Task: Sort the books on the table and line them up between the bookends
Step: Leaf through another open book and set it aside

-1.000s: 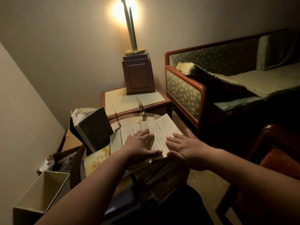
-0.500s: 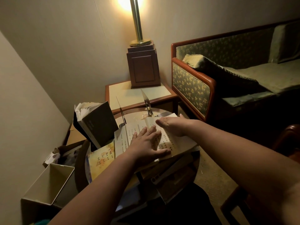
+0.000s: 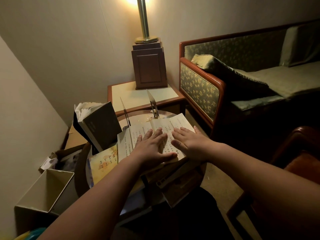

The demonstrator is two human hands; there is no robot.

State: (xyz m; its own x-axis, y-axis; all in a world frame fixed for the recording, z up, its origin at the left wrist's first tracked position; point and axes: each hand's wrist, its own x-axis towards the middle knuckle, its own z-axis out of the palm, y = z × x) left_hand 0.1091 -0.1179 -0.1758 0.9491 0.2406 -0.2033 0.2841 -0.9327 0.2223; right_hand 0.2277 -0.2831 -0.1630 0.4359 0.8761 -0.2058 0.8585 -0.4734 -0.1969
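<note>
Both hands lie flat and released, fingers straight, grasping nothing: the left hand [image 3: 152, 147] rests on the gutter and left page of the open cream-paged book with vertical print [image 3: 180, 121], and the right hand [image 3: 188, 143] presses the right page just beside it. The step in hand seems to be gathering this book, so it is best closed first, one hand folding a half over while the other steadies the spine, lest pages crease. Its far edge lies at the foot of the two thin upright metal bookends [image 3: 153, 105], beyond both hands, with a dark grey paperback [image 3: 102, 126] leaning just left of them.
</note>
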